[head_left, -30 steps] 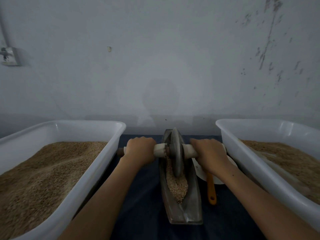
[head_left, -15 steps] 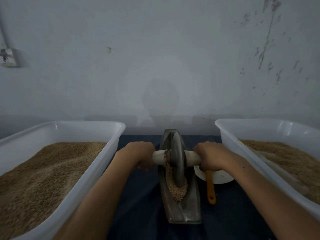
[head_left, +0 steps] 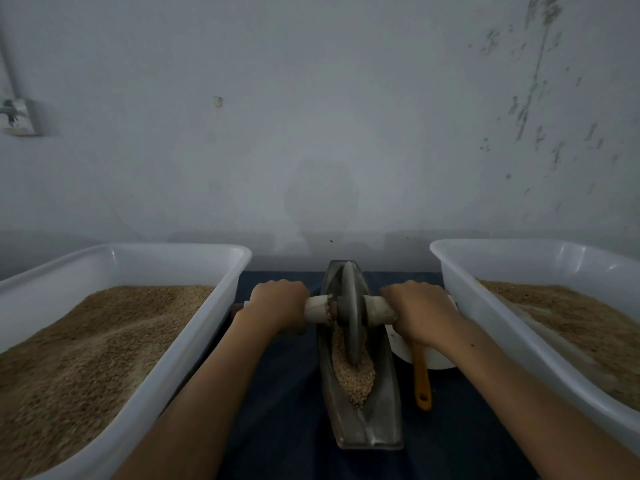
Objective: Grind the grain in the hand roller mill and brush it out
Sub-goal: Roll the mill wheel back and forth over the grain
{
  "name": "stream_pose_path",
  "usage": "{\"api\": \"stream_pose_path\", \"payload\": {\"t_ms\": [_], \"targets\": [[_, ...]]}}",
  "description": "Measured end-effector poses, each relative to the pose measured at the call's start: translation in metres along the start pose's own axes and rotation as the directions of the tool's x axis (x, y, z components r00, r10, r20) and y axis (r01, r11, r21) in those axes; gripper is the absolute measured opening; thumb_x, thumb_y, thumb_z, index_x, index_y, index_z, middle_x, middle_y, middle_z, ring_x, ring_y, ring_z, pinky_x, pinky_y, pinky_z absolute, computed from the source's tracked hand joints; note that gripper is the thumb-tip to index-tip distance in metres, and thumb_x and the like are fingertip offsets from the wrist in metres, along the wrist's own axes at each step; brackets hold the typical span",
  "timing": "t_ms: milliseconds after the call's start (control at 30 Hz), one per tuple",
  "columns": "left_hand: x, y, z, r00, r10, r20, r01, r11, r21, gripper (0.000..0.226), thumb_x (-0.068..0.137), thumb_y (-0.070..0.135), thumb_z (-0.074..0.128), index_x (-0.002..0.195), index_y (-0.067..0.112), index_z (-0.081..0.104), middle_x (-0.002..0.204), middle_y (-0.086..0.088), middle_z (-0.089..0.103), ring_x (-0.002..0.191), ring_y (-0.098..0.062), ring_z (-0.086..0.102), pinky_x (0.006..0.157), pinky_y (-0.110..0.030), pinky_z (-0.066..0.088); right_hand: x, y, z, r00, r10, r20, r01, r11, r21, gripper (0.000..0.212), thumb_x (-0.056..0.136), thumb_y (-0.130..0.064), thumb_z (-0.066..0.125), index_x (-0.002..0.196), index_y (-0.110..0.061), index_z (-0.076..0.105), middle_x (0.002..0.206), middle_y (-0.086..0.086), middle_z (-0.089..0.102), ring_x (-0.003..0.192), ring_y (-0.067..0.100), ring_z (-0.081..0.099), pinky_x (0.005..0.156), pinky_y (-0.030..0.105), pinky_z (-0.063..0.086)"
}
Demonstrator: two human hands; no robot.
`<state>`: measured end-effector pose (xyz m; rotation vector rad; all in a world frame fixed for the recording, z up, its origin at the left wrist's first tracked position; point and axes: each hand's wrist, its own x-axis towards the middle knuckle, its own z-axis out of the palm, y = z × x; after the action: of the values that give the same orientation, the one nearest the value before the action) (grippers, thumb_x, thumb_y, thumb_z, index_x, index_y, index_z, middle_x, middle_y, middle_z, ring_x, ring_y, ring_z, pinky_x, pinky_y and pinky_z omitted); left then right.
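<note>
A boat-shaped metal mill trough lies lengthwise on the dark cloth in front of me. Its grey grinding wheel stands upright in the groove, in the trough's far half. A pile of tan grain fills the groove just in front of the wheel. My left hand grips the pale axle handle on the wheel's left side. My right hand grips the handle on the right side. An orange-handled brush lies to the right of the trough, its head hidden under my right wrist.
A white tub heaped with grain stands at the left, a second white tub with grain at the right. A white dish sits between the trough and the right tub. A grey wall rises close behind.
The wheel and both hands came towards me along the trough half a second ago, then rolled back towards the wall. The grain pile has stayed in front of the wheel.
</note>
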<state>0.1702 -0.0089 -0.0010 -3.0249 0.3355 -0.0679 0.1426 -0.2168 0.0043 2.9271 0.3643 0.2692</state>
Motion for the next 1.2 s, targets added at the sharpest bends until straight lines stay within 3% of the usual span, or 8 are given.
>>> {"api": "stream_pose_path", "payload": {"t_ms": [100,200,300,400,567,700,1000,1200], "targets": [[0.0,-0.001,-0.003,0.995,0.0,0.103,0.001,1.0,-0.009,0.044,0.075,0.032,0.074,0.115,0.02,0.059,0.103,-0.003,0.065,0.092,-0.021,0.061,0.071,-0.032,0.04,0.0,0.003,-0.003,0.994,-0.027,0.107,0.027,1.0,0.009,0.025,0.088,-0.015,0.059,0.113,-0.019,0.056,0.111,0.003,0.061,0.099,0.02,0.059,0.071,0.027,0.039],[0.0,-0.003,-0.005,0.979,0.024,0.204,-0.014,0.999,-0.048,0.035,0.073,0.027,0.074,0.105,0.019,0.062,0.08,0.002,0.063,0.073,-0.015,0.059,0.067,-0.03,0.042,-0.001,0.006,-0.007,0.986,-0.058,0.158,0.052,0.998,0.041,0.016,0.084,-0.017,0.063,0.099,-0.02,0.056,0.092,-0.001,0.057,0.082,0.016,0.055,0.058,0.024,0.035],[0.001,-0.003,-0.006,0.976,0.03,0.215,-0.018,0.998,-0.06,0.031,0.074,0.025,0.073,0.102,0.017,0.063,0.075,0.002,0.063,0.071,-0.014,0.061,0.067,-0.03,0.044,0.0,0.006,-0.006,0.979,-0.069,0.19,0.059,0.997,0.058,0.016,0.083,-0.019,0.065,0.09,-0.022,0.051,0.081,-0.004,0.051,0.076,0.014,0.053,0.052,0.022,0.032],[0.0,0.0,-0.005,0.992,0.006,0.125,-0.006,1.0,-0.007,0.037,0.074,0.028,0.073,0.108,0.018,0.062,0.087,0.0,0.065,0.077,-0.017,0.059,0.068,-0.031,0.042,0.001,0.006,-0.003,0.989,-0.047,0.141,0.038,0.997,0.063,0.015,0.084,-0.019,0.064,0.095,-0.022,0.053,0.088,-0.003,0.055,0.079,0.015,0.053,0.056,0.023,0.034],[0.004,0.001,0.004,0.992,-0.002,-0.127,0.004,1.0,0.016,0.031,0.082,0.028,0.065,0.112,0.019,0.059,0.104,-0.002,0.064,0.094,-0.022,0.06,0.071,-0.031,0.038,0.004,0.002,0.011,0.995,0.026,-0.098,-0.021,0.998,0.051,0.023,0.088,-0.014,0.057,0.11,-0.022,0.053,0.107,0.002,0.062,0.097,0.022,0.06,0.071,0.029,0.038],[0.003,0.0,0.006,0.986,-0.009,-0.169,0.011,1.0,0.01,0.031,0.083,0.028,0.065,0.112,0.02,0.058,0.106,-0.003,0.063,0.097,-0.022,0.06,0.073,-0.031,0.038,0.004,0.001,0.018,0.974,0.013,-0.226,-0.008,1.0,0.026,0.02,0.09,-0.017,0.056,0.108,-0.022,0.049,0.104,0.0,0.063,0.095,0.021,0.059,0.071,0.028,0.032],[0.001,-0.002,-0.004,0.994,0.002,0.106,-0.003,1.0,0.008,0.046,0.073,0.032,0.075,0.114,0.02,0.059,0.101,-0.002,0.065,0.081,-0.017,0.054,0.07,-0.032,0.039,0.004,0.008,0.001,0.994,-0.03,0.106,0.025,0.999,0.049,0.027,0.085,-0.02,0.063,0.111,-0.021,0.057,0.108,0.003,0.061,0.098,0.02,0.059,0.07,0.028,0.039],[0.001,0.0,-0.001,1.0,0.001,-0.012,-0.001,1.0,0.012,0.037,0.077,0.032,0.071,0.111,0.019,0.06,0.101,-0.002,0.064,0.084,-0.019,0.057,0.069,-0.032,0.039,0.004,0.006,0.005,0.999,-0.008,0.05,0.005,0.998,0.061,0.023,0.087,-0.017,0.06,0.109,-0.022,0.057,0.108,0.002,0.062,0.098,0.02,0.06,0.069,0.028,0.037]]}}
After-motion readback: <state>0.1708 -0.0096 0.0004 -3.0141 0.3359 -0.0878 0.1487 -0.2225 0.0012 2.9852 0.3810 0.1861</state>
